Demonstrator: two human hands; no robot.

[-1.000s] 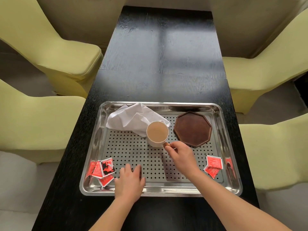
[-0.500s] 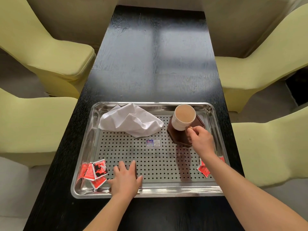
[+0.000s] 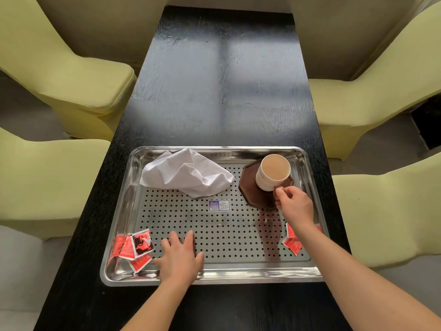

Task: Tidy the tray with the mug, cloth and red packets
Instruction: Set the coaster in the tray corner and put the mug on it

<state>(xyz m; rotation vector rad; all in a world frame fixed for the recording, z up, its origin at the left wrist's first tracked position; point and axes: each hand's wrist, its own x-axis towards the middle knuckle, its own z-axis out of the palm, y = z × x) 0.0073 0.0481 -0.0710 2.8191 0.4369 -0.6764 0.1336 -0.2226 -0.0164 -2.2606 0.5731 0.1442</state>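
Note:
A perforated steel tray [image 3: 214, 275] lies on the black table. A white mug [image 3: 272, 173] of milky drink stands on a dark brown octagonal coaster [image 3: 250, 185] in the tray's far right corner. My right hand [image 3: 294, 206] pinches the mug's handle. A crumpled white cloth [image 3: 186, 175] lies at the tray's far left. Several red packets [image 3: 137, 247] sit in the near left corner, and more red packets [image 3: 292, 243] show partly under my right forearm. My left hand [image 3: 180, 256] rests flat on the tray's near edge, fingers spread.
The black table [image 3: 222, 91] stretches away beyond the tray. Yellow-green chairs [image 3: 71, 75] stand along both sides. A small blue label [image 3: 219, 205] is stuck at the tray's middle.
My right hand carried the mug from the tray's middle to the far right and set it on the coaster. The left hand stayed on the near edge.

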